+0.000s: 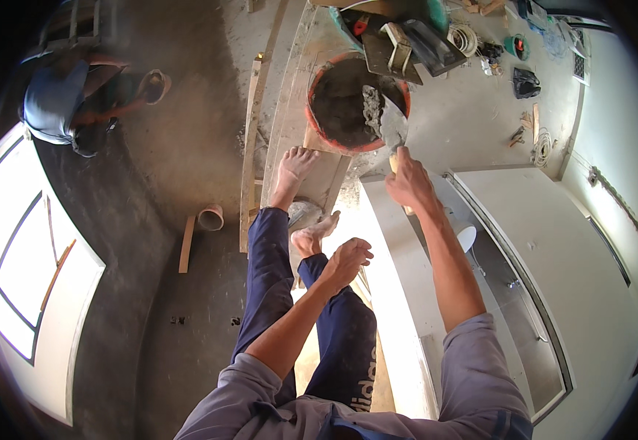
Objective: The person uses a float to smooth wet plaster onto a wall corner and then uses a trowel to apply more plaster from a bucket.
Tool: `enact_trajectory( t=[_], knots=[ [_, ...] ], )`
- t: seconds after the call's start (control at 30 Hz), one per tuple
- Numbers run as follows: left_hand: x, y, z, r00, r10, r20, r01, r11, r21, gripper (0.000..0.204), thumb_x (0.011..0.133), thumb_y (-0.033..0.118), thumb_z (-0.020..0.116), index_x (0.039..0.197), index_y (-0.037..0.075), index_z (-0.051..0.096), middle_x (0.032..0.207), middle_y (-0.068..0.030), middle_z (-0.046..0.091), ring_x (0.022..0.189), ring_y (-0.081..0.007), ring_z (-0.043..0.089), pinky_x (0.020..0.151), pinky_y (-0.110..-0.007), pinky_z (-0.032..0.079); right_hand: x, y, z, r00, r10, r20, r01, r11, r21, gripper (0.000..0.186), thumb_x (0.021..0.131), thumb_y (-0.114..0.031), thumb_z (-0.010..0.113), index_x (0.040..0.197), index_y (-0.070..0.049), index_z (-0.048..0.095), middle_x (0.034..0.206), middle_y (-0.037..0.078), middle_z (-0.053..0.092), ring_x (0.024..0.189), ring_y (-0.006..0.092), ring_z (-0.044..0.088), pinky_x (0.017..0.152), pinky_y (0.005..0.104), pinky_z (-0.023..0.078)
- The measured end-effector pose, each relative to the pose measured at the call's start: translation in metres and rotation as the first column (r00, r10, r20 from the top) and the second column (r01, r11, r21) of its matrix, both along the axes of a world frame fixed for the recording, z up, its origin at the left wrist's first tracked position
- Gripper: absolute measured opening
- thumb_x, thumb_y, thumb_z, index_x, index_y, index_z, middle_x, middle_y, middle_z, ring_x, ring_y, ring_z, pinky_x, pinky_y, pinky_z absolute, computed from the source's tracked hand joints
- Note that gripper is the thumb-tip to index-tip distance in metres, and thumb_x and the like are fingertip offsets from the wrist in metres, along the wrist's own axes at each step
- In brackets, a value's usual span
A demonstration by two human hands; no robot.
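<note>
My right hand (410, 183) is closed round the light wooden handle of a trowel (393, 126). The metal blade reaches over the right part of an orange-rimmed bucket (310, 117). Grey mortar (344, 95) fills much of that bucket, and a wet lump of it sits by the blade's tip. In front of my thighs, my left hand (348, 264) hangs with its fingers curled in and nothing visible in them. My bare feet are below, one on a plank (322, 176) that runs up to the bucket.
Just behind the bucket, a hand float (398, 51) and a dark plastering trowel (432, 45) lie across a green tub (440, 13). Another person (58, 95) bends at the far left near a round pail (154, 86). A white door frame (513, 293) stands at my right. Cable coils (463, 40) lie far right.
</note>
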State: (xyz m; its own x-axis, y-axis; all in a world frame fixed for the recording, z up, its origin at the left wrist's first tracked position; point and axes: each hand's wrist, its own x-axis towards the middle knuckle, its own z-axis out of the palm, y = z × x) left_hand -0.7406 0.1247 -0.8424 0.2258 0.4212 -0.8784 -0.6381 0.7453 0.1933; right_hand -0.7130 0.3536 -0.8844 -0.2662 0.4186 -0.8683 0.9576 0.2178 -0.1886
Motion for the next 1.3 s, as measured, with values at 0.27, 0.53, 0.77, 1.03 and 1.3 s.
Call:
enact_trajectory(
  t=[0.27,0.53,0.77,1.03,1.3],
  knots=[
    [0.01,-0.003,-0.013,0.993,-0.114,0.027,0.114,0.993,0.02,0.03,0.09,0.01,0.046,0.116,0.0,0.055,0.105,-0.0079,0.063,0.095,-0.0164,0.061,0.08,-0.029,0.047,-0.026,-0.024,-0.078,0.366,-0.91,0.196,0.658,0.104,-0.746,0.024,0.08,-0.005,0.059,0.102,0.0,0.052,0.067,0.005,0.054,0.049,0.0134,0.054,0.038,0.0305,0.046],
    [0.01,-0.001,-0.016,0.996,-0.085,-0.031,0.085,0.996,0.004,0.033,0.086,0.008,0.045,0.114,-0.005,0.056,0.101,-0.0114,0.065,0.091,-0.0176,0.062,0.082,-0.03,0.049,-0.02,-0.007,-0.046,0.112,-0.907,0.405,0.464,-0.313,-0.828,0.014,0.089,-0.012,0.055,0.099,-0.003,0.052,0.065,0.003,0.05,0.046,0.0111,0.048,0.04,0.0265,0.044],
    [0.017,-0.005,-0.022,1.0,-0.006,-0.016,0.006,1.0,-0.015,0.032,0.084,0.006,0.045,0.112,-0.005,0.056,0.1,-0.0123,0.065,0.089,-0.019,0.062,0.082,-0.031,0.049,-0.001,0.026,0.01,0.913,0.401,-0.068,-0.384,0.906,0.179,0.025,0.084,-0.008,0.056,0.104,0.001,0.044,0.085,0.024,0.065,0.077,0.0405,0.066,0.069,0.0491,0.055],
    [0.024,-0.005,-0.028,0.999,0.007,-0.046,-0.005,0.999,0.042,0.03,0.089,0.009,0.043,0.112,-0.003,0.057,0.1,-0.0119,0.066,0.092,-0.0196,0.063,0.082,-0.031,0.051,-0.051,0.021,-0.083,0.998,-0.066,0.01,0.067,0.993,-0.1,0.04,0.074,-0.005,0.059,0.111,0.008,0.052,0.097,0.028,0.064,0.093,0.0381,0.067,0.079,0.042,0.057],
    [0.029,-0.012,-0.029,0.999,0.027,-0.027,-0.026,0.999,0.041,0.033,0.084,0.007,0.046,0.113,-0.003,0.057,0.102,-0.0118,0.066,0.089,-0.0186,0.062,0.081,-0.031,0.049,-0.028,-0.006,-0.01,0.934,0.351,-0.061,-0.343,0.933,0.111,0.026,0.08,0.002,0.055,0.104,0.007,0.048,0.093,0.029,0.065,0.09,0.0414,0.067,0.079,0.0465,0.056]
  ],
)
